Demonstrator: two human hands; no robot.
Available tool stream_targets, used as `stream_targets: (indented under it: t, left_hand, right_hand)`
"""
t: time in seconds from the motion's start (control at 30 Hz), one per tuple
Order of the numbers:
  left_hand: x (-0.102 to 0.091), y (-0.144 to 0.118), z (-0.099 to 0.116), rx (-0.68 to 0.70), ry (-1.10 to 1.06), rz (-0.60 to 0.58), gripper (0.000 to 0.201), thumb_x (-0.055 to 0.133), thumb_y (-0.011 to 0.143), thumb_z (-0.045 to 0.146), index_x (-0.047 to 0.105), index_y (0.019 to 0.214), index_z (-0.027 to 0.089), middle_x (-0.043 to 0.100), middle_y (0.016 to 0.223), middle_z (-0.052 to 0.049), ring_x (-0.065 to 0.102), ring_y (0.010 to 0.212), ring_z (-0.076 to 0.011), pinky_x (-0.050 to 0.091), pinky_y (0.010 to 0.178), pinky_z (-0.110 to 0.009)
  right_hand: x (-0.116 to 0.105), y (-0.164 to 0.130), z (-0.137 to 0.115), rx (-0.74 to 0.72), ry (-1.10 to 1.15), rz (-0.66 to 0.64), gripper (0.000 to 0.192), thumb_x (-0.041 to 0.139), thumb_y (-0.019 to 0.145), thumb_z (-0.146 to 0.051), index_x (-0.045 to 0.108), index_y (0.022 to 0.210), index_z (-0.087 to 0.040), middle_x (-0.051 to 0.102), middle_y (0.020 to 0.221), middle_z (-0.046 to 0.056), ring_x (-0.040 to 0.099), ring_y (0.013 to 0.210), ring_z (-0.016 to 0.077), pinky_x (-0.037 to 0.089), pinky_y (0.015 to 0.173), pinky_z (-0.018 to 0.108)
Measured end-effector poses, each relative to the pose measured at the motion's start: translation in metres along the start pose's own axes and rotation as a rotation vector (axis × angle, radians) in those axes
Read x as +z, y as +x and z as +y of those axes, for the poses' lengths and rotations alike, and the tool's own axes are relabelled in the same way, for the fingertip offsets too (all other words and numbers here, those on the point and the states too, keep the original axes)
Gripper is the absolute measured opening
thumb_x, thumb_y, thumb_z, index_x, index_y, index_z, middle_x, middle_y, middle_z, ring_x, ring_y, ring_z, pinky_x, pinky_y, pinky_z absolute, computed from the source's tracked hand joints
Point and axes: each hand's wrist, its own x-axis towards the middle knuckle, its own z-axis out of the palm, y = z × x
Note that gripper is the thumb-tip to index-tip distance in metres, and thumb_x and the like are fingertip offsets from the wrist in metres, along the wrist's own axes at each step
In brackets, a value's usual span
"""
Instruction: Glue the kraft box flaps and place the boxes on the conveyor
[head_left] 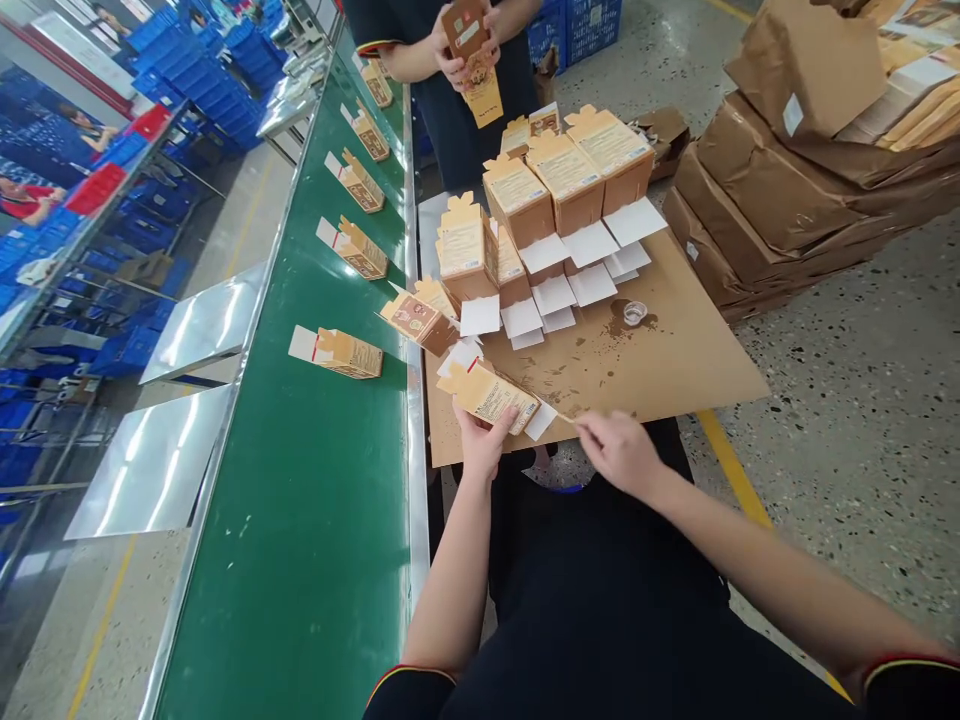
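Fingers of the left hand [481, 446] clamp a carton [489, 394] over the near edge of the surface [686, 350] — apparently tilted to keep its white flap [541, 421] reachable — while the right hand [622, 454] pinches a thin stick [562, 417] (slightly blurred) near that flap.

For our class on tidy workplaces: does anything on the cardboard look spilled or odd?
Yes: dark stains surround the small clear cup, with streaks nearer the box in the left hand. Against plain cardboard, they suggest a spill; the liquid cannot be identified.
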Motion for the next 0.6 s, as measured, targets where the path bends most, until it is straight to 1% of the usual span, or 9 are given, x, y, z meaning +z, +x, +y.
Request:
stream_targets:
  t: [0.03,0.1,0.13,0.2,0.3,0.37,0.47,0.53,0.6]
  left_hand:
    - [-0.001,0.000,0.002,-0.011,0.010,-0.016,0.104,0.103,0.073,0.067,0.047,0.153,0.032,0.066,0.163,-0.016,0.065,0.155,-0.0359,0.056,0.128,-0.053]
    - [-0.003,0.002,0.005,-0.039,0.020,-0.050,0.103,0.105,0.072,0.065,0.046,0.150,0.031,0.064,0.165,-0.017,0.066,0.153,-0.0353,0.056,0.127,-0.053]
    - [-0.003,0.002,0.007,-0.046,0.022,-0.060,0.104,0.106,0.072,0.065,0.046,0.149,0.031,0.064,0.165,-0.017,0.067,0.152,-0.0351,0.056,0.127,-0.053]
    - [-0.002,0.002,0.007,-0.034,0.019,-0.045,0.104,0.106,0.071,0.064,0.045,0.148,0.030,0.066,0.162,-0.017,0.066,0.152,-0.0353,0.056,0.128,-0.053]
    - [0.002,-0.002,0.004,-0.003,0.020,-0.009,0.104,0.106,0.071,0.062,0.044,0.147,0.030,0.068,0.155,-0.016,0.066,0.152,-0.0355,0.056,0.127,-0.053]
    - [0.005,-0.007,0.002,0.006,0.048,-0.009,0.103,0.106,0.071,0.061,0.044,0.146,0.029,0.070,0.151,-0.016,0.069,0.148,-0.0353,0.056,0.126,-0.054]
    - [0.010,-0.016,-0.001,0.024,0.161,-0.056,0.096,0.107,0.070,0.057,0.051,0.142,0.026,0.072,0.144,-0.018,0.071,0.142,-0.0383,0.056,0.124,-0.058]
    - [0.011,-0.021,-0.003,0.058,0.241,-0.084,0.088,0.106,0.072,0.053,0.058,0.139,0.024,0.072,0.143,-0.019,0.070,0.142,-0.0414,0.055,0.125,-0.063]
    - [0.012,-0.024,-0.005,0.092,0.282,-0.098,0.080,0.104,0.077,0.050,0.062,0.140,0.024,0.072,0.145,-0.019,0.070,0.143,-0.0426,0.052,0.127,-0.067]
  right_hand:
    - [0.013,-0.006,-0.011,-0.044,-0.007,-0.012,0.032,0.047,0.115,-0.021,0.070,0.092,-0.022,0.060,0.061,-0.001,0.050,0.055,0.0158,0.035,0.066,0.034]
    - [0.031,-0.010,-0.022,-0.108,-0.051,-0.023,0.036,0.046,0.115,-0.017,0.067,0.086,-0.021,0.062,0.063,0.000,0.050,0.057,0.0151,0.034,0.068,0.034]
    - [0.035,-0.010,-0.023,-0.132,-0.078,-0.024,0.037,0.045,0.115,-0.015,0.065,0.083,-0.020,0.063,0.063,0.001,0.050,0.057,0.0150,0.032,0.068,0.035]
    - [0.038,-0.006,-0.019,-0.154,-0.120,-0.015,0.039,0.046,0.113,-0.012,0.062,0.079,-0.020,0.061,0.062,0.001,0.048,0.057,0.0150,0.029,0.067,0.036]
    - [0.031,-0.001,-0.008,-0.099,-0.126,0.015,0.036,0.048,0.111,-0.010,0.061,0.078,-0.021,0.058,0.059,0.000,0.046,0.055,0.0151,0.026,0.067,0.036]
    - [0.025,-0.001,-0.001,-0.038,-0.105,0.060,0.034,0.049,0.112,-0.013,0.065,0.083,-0.021,0.058,0.059,-0.001,0.046,0.054,0.0153,0.027,0.067,0.036]
    - [0.013,-0.007,0.006,0.032,-0.067,0.155,0.031,0.050,0.115,-0.019,0.071,0.093,-0.021,0.058,0.058,-0.002,0.048,0.054,0.0158,0.031,0.067,0.035]
    - [0.005,-0.015,0.007,0.076,-0.039,0.204,0.029,0.051,0.115,-0.022,0.073,0.095,-0.022,0.057,0.058,-0.003,0.047,0.053,0.0162,0.033,0.068,0.034]
    - [0.000,-0.023,0.006,0.113,-0.023,0.241,0.029,0.052,0.115,-0.023,0.073,0.095,-0.023,0.056,0.058,-0.002,0.045,0.053,0.0165,0.036,0.067,0.034]
